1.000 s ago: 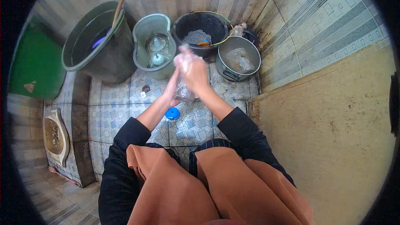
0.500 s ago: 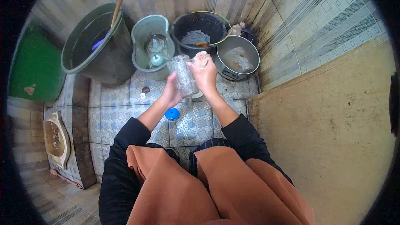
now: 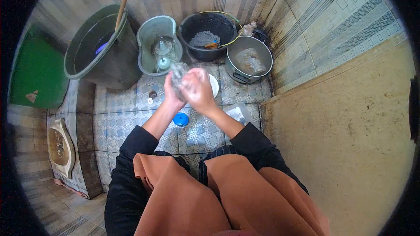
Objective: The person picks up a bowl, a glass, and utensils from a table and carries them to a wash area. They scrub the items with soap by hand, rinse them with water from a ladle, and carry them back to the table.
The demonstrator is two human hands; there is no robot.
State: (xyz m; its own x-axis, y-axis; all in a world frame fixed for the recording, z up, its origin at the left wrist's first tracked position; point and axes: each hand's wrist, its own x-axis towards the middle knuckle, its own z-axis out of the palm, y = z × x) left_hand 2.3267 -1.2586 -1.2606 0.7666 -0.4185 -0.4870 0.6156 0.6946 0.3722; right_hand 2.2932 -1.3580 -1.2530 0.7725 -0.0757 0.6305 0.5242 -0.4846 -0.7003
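Note:
My left hand is closed around a clear cylindrical container, which is tilted and smeared by motion. My right hand presses against the container's side, fingers curled around a pale pink, foamy sponge that is blurred and mostly hidden. Both hands are above the tiled floor, just in front of the grey-green tub. Below and right of them a white plate lies partly covered by my right hand. A blue round lid-like object sits on the floor under my forearms.
At the back stand a large dark bin with a wooden stick, a black basin holding a grey net-like cloth, and a metal pot with water and a bag. A clear rectangular container is near the right wall. A squat toilet is at left.
The container has tilted and shifted left, and my right hand has moved left and down onto it. The white plate and the clear rectangular container have come into view.

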